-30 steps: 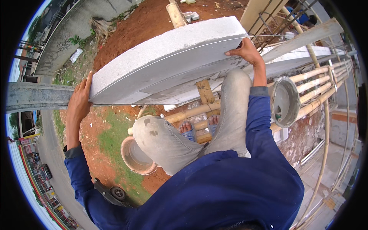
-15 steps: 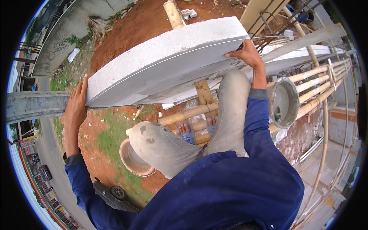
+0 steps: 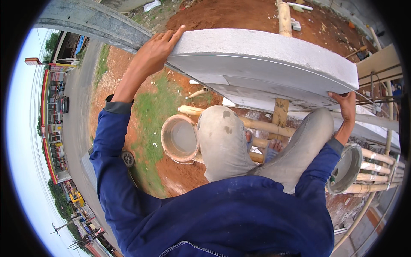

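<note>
Left hand (image 3: 152,55) lies flat, fingers spread, on the near end of the grey slab (image 3: 261,64); right hand (image 3: 346,107) grips its far end from beneath. Below, a round bucket (image 3: 180,139) holds grey slurry, perhaps mortar; another pan (image 3: 346,169) sits by the bamboo poles (image 3: 376,167).

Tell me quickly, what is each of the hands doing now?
Left hand: open, fingers flat on the left end of the grey concrete slab.
Right hand: gripping the slab's right end from below.
</note>
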`<state>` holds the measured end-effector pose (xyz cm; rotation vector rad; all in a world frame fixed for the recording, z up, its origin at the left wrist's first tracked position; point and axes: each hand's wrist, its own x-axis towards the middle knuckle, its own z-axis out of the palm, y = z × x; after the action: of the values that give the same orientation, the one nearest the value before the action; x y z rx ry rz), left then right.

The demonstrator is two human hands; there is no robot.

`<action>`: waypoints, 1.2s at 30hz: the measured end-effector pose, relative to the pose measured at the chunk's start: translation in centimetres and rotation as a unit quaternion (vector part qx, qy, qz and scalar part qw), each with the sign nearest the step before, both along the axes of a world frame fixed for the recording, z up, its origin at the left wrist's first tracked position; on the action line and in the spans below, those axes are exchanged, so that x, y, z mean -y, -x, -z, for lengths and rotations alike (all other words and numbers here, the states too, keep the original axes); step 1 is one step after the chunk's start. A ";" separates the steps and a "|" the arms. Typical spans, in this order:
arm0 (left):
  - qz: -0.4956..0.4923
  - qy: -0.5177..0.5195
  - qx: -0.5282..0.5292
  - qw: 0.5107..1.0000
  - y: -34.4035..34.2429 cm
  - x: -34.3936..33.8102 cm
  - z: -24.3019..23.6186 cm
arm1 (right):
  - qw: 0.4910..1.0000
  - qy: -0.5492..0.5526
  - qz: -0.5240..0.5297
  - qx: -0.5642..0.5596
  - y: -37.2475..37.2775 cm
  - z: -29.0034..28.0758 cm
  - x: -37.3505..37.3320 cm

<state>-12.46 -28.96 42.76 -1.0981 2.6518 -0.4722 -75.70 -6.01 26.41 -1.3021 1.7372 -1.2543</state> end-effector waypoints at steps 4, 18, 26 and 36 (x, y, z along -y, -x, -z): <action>0.006 0.001 -0.015 1.000 0.0 -0.2 0.0 | 1.000 -0.022 0.005 0.004 -0.1 0.0 0.0; -0.050 -0.050 -0.014 0.997 0.6 -0.3 -0.7 | 1.000 -0.015 0.004 0.010 -1.2 -1.3 0.1; -0.008 -0.179 -0.122 0.976 3.0 -0.3 -3.2 | 0.997 -0.021 -0.024 0.066 -0.6 -0.8 0.2; -0.080 -0.002 -0.206 0.975 5.0 -4.5 2.0 | 0.997 -0.030 -0.002 0.067 0.4 0.8 0.1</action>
<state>-17.41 -24.49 40.76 -1.5401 2.8660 -0.2237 -76.05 -6.14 25.61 -1.1600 1.6649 -1.2475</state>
